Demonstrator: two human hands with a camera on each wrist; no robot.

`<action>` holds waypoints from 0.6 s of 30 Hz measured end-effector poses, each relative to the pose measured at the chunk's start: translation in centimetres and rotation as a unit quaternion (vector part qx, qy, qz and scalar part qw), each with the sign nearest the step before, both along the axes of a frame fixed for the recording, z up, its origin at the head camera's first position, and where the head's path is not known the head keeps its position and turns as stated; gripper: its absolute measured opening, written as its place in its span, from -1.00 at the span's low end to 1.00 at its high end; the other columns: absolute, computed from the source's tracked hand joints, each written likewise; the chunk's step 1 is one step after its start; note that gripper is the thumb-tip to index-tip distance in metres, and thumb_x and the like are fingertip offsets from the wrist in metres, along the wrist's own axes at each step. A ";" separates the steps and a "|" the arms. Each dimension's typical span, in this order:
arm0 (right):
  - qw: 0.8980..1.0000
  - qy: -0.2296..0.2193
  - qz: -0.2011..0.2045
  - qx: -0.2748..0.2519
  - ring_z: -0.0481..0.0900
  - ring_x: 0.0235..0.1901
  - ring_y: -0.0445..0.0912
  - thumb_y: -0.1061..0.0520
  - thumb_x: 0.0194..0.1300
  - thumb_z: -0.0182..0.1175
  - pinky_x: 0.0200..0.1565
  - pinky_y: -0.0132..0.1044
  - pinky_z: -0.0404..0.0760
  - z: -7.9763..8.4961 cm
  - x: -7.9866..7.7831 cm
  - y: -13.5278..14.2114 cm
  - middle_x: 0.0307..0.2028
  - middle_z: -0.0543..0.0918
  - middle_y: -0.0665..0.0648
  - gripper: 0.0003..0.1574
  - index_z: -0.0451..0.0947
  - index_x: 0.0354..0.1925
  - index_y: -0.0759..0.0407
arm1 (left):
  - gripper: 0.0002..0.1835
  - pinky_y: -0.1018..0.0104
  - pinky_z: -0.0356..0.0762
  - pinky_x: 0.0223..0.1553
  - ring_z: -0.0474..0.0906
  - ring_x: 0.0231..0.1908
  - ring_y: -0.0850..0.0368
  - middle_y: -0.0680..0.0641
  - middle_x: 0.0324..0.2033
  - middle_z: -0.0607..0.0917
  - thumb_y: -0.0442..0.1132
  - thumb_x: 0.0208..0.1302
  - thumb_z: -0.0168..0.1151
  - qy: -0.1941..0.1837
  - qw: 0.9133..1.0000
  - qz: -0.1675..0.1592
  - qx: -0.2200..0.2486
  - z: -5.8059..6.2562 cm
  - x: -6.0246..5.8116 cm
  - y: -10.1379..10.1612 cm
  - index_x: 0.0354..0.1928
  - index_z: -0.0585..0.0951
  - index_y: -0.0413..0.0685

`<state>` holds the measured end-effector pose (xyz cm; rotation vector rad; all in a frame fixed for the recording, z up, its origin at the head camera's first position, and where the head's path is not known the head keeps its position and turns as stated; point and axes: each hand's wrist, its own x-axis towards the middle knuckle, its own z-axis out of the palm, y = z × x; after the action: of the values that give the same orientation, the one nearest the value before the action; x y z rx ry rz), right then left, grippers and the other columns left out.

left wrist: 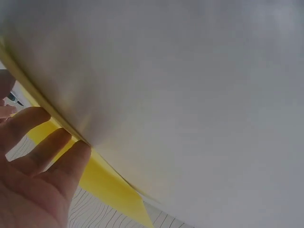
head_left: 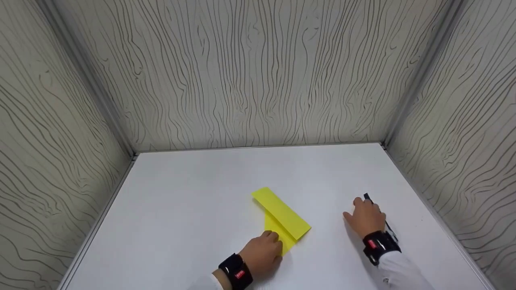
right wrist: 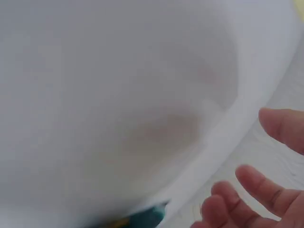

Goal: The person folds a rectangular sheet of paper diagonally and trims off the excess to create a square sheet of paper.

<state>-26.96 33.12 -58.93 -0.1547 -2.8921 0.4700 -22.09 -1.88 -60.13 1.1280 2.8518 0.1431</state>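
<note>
A yellow sheet of paper (head_left: 284, 213) lies slantwise on the white table, with one long flap folded over along its upper right side. My left hand (head_left: 262, 251) rests on the sheet's lower left part. In the left wrist view its loosely bent fingertips (left wrist: 78, 152) touch the yellow paper (left wrist: 107, 183). At the right, my right hand (head_left: 366, 217) is over or beside a slim dark object (head_left: 391, 233), partly hidden behind it. Apart fingers and thumb show in the right wrist view, above a dark teal object with a yellow part (right wrist: 147, 217), too blurred to name.
The white table (head_left: 181, 193) is bounded by wood-grain patterned panels (head_left: 250, 72) at the back and both sides. Grey metal posts (head_left: 96, 88) stand at the back corners. Black straps (head_left: 236, 270) sit round both wrists.
</note>
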 end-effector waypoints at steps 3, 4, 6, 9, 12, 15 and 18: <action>0.999 -0.022 -0.029 0.005 0.55 0.00 0.61 -0.03 0.37 0.42 -0.10 0.56 0.56 0.0 0.1 1.8 0.02 0.58 0.67 -0.23 0.46 0.23 0.55 | -0.84 0.31 0.65 -0.14 0.50 -0.14 0.21 0.12 -0.20 0.59 -0.02 0.54 0.35 -0.005 1.000 0.003 -0.001 0.1 -0.1 0.0 -0.18 0.73 0.10; 0.999 -0.036 -0.037 -0.001 0.52 0.02 0.64 -0.04 0.39 0.40 -0.09 0.58 0.55 0.0 0.2 2.4 0.05 0.55 0.70 -0.20 0.42 0.26 0.56 | -0.84 0.31 0.64 -0.14 0.50 -0.15 0.21 0.12 -0.20 0.60 -0.03 0.54 0.35 -0.009 1.000 0.004 -0.002 0.2 -0.1 0.0 -0.18 0.74 0.10; 0.996 -0.066 -0.051 -0.013 0.48 0.03 0.68 -0.08 0.44 0.35 -0.09 0.60 0.53 0.0 0.3 3.4 0.07 0.50 0.74 -0.14 0.35 0.32 0.59 | -0.85 0.31 0.63 -0.14 0.48 -0.18 0.22 0.12 -0.22 0.60 -0.03 0.54 0.34 -0.017 1.000 0.003 -0.002 0.3 -0.2 0.1 -0.18 0.74 0.10; 0.992 -0.103 -0.064 -0.033 0.48 0.01 0.67 -0.11 0.49 0.28 -0.10 0.55 0.54 -0.1 0.7 4.6 0.04 0.49 0.75 -0.14 0.32 0.27 0.64 | -0.85 0.32 0.61 -0.13 0.45 -0.20 0.22 0.12 -0.23 0.59 -0.03 0.54 0.34 -0.028 1.000 0.005 -0.002 0.4 -0.3 0.1 -0.17 0.74 0.10; 0.989 -0.120 -0.071 -0.049 0.50 -0.02 0.63 -0.10 0.53 0.22 -0.13 0.48 0.58 -0.1 1.0 5.3 -0.02 0.50 0.73 -0.20 0.36 0.17 0.68 | -0.85 0.32 0.59 -0.14 0.42 -0.22 0.22 0.12 -0.24 0.58 -0.03 0.54 0.34 -0.034 0.999 0.007 -0.003 0.5 -0.4 0.2 -0.17 0.74 0.11; 0.989 -0.117 -0.067 -0.059 0.53 -0.13 0.53 -0.03 0.56 0.19 -0.23 0.33 0.62 -0.1 1.1 5.7 -0.11 0.51 0.69 -0.31 0.42 0.04 0.70 | -0.85 0.32 0.59 -0.14 0.42 -0.23 0.21 0.12 -0.24 0.57 -0.03 0.54 0.34 -0.033 0.999 0.007 -0.007 0.6 -0.4 0.2 -0.17 0.74 0.10; 0.991 -0.106 -0.056 -0.062 0.56 -0.28 0.40 0.06 0.57 0.17 -0.34 0.15 0.61 0.0 1.1 6.0 -0.22 0.53 0.61 -0.43 0.48 -0.06 0.70 | -0.85 0.33 0.59 -0.13 0.42 -0.22 0.21 0.12 -0.24 0.57 -0.03 0.55 0.34 -0.030 0.999 0.006 -0.010 0.6 -0.4 0.2 -0.16 0.74 0.10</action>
<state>-25.89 39.09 -58.96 -0.4065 -3.0374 0.6495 -22.50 -1.66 -59.52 1.0834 2.8013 0.1466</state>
